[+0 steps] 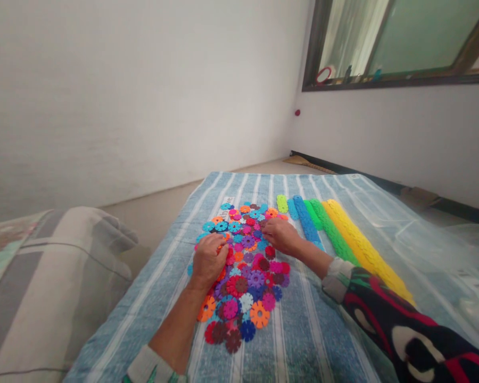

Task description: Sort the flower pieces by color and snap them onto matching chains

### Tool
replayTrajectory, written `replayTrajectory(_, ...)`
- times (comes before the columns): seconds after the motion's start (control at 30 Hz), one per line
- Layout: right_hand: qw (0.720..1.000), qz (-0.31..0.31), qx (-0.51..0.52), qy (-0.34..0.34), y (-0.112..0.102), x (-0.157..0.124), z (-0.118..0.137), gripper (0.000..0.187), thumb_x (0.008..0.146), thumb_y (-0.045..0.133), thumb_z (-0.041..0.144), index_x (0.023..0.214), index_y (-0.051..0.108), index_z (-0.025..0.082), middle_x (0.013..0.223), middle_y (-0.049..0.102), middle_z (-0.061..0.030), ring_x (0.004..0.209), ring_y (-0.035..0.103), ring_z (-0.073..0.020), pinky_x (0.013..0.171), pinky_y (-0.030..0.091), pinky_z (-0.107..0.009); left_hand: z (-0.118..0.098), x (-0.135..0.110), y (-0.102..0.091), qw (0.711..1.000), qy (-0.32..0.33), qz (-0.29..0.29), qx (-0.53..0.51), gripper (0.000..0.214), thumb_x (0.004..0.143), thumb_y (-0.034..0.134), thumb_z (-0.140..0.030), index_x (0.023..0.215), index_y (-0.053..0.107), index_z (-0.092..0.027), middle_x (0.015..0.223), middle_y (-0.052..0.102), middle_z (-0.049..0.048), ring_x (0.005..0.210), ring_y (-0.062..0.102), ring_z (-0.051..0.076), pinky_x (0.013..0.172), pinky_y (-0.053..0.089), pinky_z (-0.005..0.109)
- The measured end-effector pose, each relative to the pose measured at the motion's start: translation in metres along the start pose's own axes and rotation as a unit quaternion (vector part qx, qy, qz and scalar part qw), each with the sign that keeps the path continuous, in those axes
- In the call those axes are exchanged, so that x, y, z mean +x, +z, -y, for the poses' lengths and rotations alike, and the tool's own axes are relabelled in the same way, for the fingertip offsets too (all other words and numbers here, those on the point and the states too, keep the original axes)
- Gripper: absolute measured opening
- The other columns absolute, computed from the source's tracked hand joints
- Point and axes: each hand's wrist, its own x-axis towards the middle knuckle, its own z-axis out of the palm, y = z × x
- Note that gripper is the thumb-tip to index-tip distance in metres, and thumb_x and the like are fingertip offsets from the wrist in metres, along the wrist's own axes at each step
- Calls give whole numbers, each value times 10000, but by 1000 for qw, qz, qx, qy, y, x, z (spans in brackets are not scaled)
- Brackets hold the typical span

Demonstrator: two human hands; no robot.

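Note:
A pile of flat, colourful snowflake-shaped plastic discs [245, 276] lies spread on a blue striped cloth [303, 330]. My left hand [208, 259] rests on the left side of the pile, its fingers curled down onto the discs. My right hand [280, 234] lies on the upper right part of the pile with its fingers bent onto the pieces. What either hand grips is hidden under the fingers. To the right lie long stacked rows of discs: blue [305, 219], green [332, 232] and yellow [363, 247].
A clear plastic bag [431, 234] lies on the cloth at the right. A grey cushion [64, 276] sits at the left. White walls meet at the back, with a window [399, 37] at the upper right and bare floor [163, 202] beyond the cloth.

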Motion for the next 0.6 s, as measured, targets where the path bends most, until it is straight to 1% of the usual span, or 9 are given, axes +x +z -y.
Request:
replayTrajectory(0.1, 999, 14, -17, -33, 8, 2, 15, 171, 868, 572, 212, 757, 695, 175, 815, 655, -62, 866, 561, -178, 764, 395, -266, -4, -2, 1, 999, 19, 35, 2, 194, 785, 517, -264, 742, 694, -198, 950, 708, 90, 1021, 600, 255, 956, 463, 458)
replayTrajectory(0.23, 998, 30, -30, -39, 15, 3, 26, 172, 863, 587, 261, 772, 696, 165, 830, 638, -72, 893, 543, -195, 783, 402, -289, -6, -5, 3, 998, 32, 61, 3, 181, 769, 530, -256, 738, 697, -195, 997, 692, 112, 1041, 587, 280, 970, 447, 506)
replayTrajectory(0.37, 999, 34, -12, -19, 22, 2, 25, 158, 838, 632, 304, 791, 705, 172, 881, 627, -80, 950, 527, -210, 817, 407, -306, -4, -6, 6, 997, 36, 62, 10, 165, 765, 531, -234, 741, 692, -201, 990, 690, 98, 1025, 592, 261, 983, 441, 495)
replayTrajectory(0.5, 999, 36, -8, -4, 24, -1, 21, 121, 830, 632, 264, 784, 709, 183, 902, 622, -75, 959, 522, -207, 837, 403, -313, -3, -5, 4, 997, 39, 63, 18, 203, 761, 490, -172, 761, 692, -195, 978, 691, 94, 985, 602, 247, 965, 457, 476)
replayTrajectory(0.6, 999, 37, -15, 1, 23, -3, 22, 116, 831, 627, 252, 798, 711, 178, 906, 616, -78, 951, 519, -209, 832, 401, -318, -7, -4, 2, 996, 47, 65, 28, 244, 755, 456, -126, 764, 692, -187, 954, 690, 95, 980, 599, 250, 946, 468, 471)
